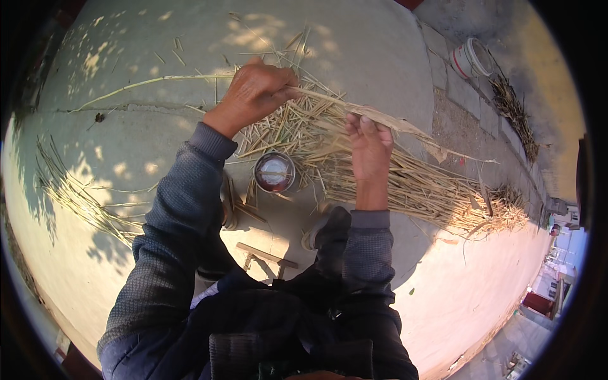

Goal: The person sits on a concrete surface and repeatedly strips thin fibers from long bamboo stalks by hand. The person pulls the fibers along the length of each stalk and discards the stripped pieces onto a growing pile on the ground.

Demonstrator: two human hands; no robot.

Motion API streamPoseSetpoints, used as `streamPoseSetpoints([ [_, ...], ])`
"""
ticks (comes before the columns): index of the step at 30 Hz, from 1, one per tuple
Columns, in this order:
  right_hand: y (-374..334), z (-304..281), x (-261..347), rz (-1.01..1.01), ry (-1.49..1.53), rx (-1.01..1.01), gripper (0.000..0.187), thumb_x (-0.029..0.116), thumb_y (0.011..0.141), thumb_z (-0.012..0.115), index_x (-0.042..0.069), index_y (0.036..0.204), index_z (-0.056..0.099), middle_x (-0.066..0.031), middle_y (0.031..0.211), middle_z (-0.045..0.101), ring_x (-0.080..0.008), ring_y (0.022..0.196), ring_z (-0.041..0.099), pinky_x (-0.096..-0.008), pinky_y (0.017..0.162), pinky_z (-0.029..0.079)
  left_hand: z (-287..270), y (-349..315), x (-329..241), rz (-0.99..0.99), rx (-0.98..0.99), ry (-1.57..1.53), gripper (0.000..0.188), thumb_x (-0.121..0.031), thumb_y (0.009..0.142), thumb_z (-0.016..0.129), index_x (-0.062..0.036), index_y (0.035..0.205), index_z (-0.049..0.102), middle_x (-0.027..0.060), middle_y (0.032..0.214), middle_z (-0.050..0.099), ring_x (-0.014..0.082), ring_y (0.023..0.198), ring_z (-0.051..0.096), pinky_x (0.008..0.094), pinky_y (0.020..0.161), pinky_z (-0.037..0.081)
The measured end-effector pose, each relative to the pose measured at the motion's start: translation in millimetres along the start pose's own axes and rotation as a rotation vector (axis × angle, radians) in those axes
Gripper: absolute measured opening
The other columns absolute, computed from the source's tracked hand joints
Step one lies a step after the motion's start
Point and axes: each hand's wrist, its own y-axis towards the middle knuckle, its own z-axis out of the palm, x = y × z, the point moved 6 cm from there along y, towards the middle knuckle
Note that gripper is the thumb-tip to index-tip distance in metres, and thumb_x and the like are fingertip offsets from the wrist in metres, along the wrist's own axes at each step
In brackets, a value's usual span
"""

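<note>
A long dry plant stalk (326,97) stretches across both hands, its thin greenish end out to the left and its papery, leafy end to the right. My left hand (258,92) is closed round the stalk. Lower and to the right, my right hand (369,142) has its thumb and fingertips closed on the loose dry leaf along the stalk. Beneath the hands lies a heap of short cut stalk pieces (282,130). A large bundle of long straw-coloured stalks (437,193) spreads to the right. Near my feet stands a round tin (275,172) with a pale inside.
A low wooden stool or frame (266,255) sits between my legs. More pale stalks (88,202) lie at the left. A white bucket (472,58) and dark dry brush (514,117) are at the far right, along a paved edge. Cut scraps (177,52) dot the concrete.
</note>
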Motion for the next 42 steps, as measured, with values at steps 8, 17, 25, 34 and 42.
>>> streamPoseSetpoints([
  [8,-13,22,-15,-0.068,-0.033,0.044,0.023,0.010,0.097,0.069,-0.002,0.114,0.061,-0.0157,0.105,0.071,-0.0275,0.094,0.073,-0.0368,0.081,0.061,19,5,-45,0.232,-0.101,-0.079,0.020,-0.017,0.082,0.077,-0.0051,0.098,0.070,0.0085,0.082,0.070,0.0273,0.078,0.066,0.0376,0.075,0.045],
  [17,-13,15,-7,-0.020,-0.063,-0.053,0.024,0.016,0.098,0.069,0.000,0.110,0.057,-0.0176,0.101,0.072,-0.0264,0.089,0.073,-0.0345,0.077,0.061,10,13,8,-0.126,-0.273,-0.143,0.018,-0.026,0.086,0.079,-0.0095,0.091,0.074,0.0080,0.086,0.072,0.0256,0.079,0.065,0.0386,0.074,0.047],
  [25,-13,-4,-5,0.008,-0.104,-0.136,0.028,0.018,0.097,0.071,-0.002,0.112,0.058,-0.0171,0.097,0.072,-0.0248,0.087,0.073,-0.0327,0.074,0.061,2,1,40,-0.198,-0.182,0.402,0.031,-0.036,0.089,0.074,-0.0057,0.094,0.074,0.0079,0.092,0.073,0.0242,0.091,0.065,0.0388,0.078,0.043],
  [34,-17,2,9,-0.111,-0.240,-0.171,0.032,0.020,0.098,0.070,-0.006,0.109,0.057,-0.0192,0.092,0.072,-0.0238,0.080,0.073,-0.0324,0.071,0.060,54,11,-4,0.136,0.001,-0.212,0.022,-0.026,0.083,0.079,-0.0064,0.092,0.076,0.0074,0.087,0.072,0.0246,0.084,0.067,0.0380,0.082,0.048],
  [42,-22,-15,13,-0.054,-0.263,-0.266,0.028,0.020,0.098,0.070,-0.004,0.104,0.057,-0.0192,0.086,0.073,-0.0227,0.076,0.073,-0.0304,0.070,0.060,34,12,26,-0.392,-0.174,-0.936,0.013,-0.018,0.094,0.074,-0.0061,0.091,0.072,0.0016,0.084,0.072,0.0110,0.081,0.066,0.0301,0.079,0.052],
])
